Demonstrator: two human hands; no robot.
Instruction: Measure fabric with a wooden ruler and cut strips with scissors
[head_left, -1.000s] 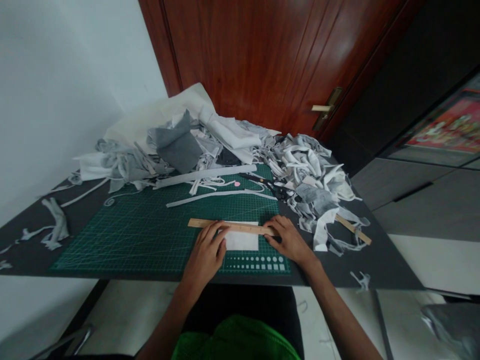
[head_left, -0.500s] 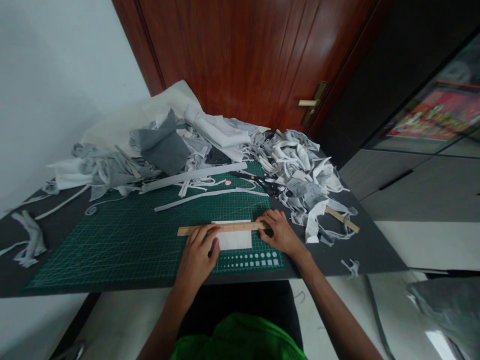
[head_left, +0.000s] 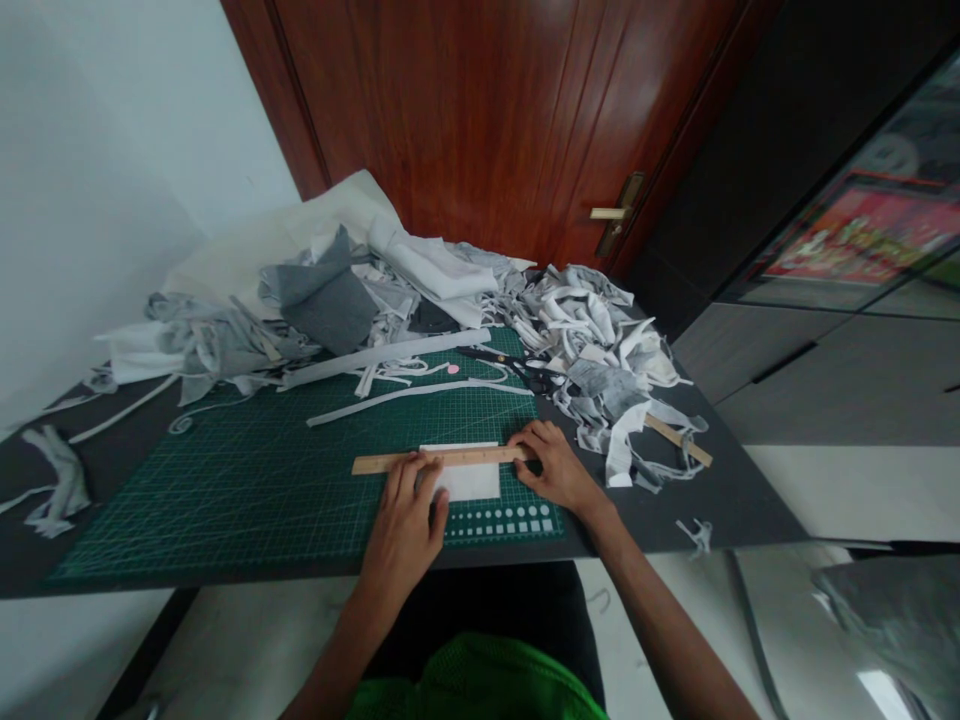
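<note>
A wooden ruler lies across a small white cloth piece on the green cutting mat. My left hand rests flat with fingers apart, its fingertips on the ruler's lower edge and the left side of the cloth. At the ruler's right end, the fingers of my right hand are bent round it and grip it. A narrow strip of the cloth shows above the ruler.
Black scissors and grey fabric strips lie behind the ruler. Heaped scraps line the table's back and right. Another wooden stick lies at the right. A door stands behind.
My left hand has slid a little to the right along the ruler, further over the cloth. My right hand keeps its place at the ruler's end. The view has shifted slightly.
</note>
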